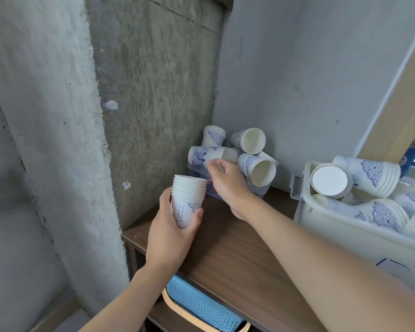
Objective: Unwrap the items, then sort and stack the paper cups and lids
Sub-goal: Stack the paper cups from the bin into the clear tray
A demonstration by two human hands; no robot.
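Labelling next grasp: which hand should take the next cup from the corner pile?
Likely right. The right hand looks empty and sits at the corner pile of paper cups; the left hand grips the nested cup stack.

A brown wooden shelf (237,255) sits in a corner — rough grey wall (153,92) on its left, smooth pale wall (309,80) behind it.

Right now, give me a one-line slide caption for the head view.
Left hand grips a nested cup stack while the right hand hovers by loose cups piled in the corner.
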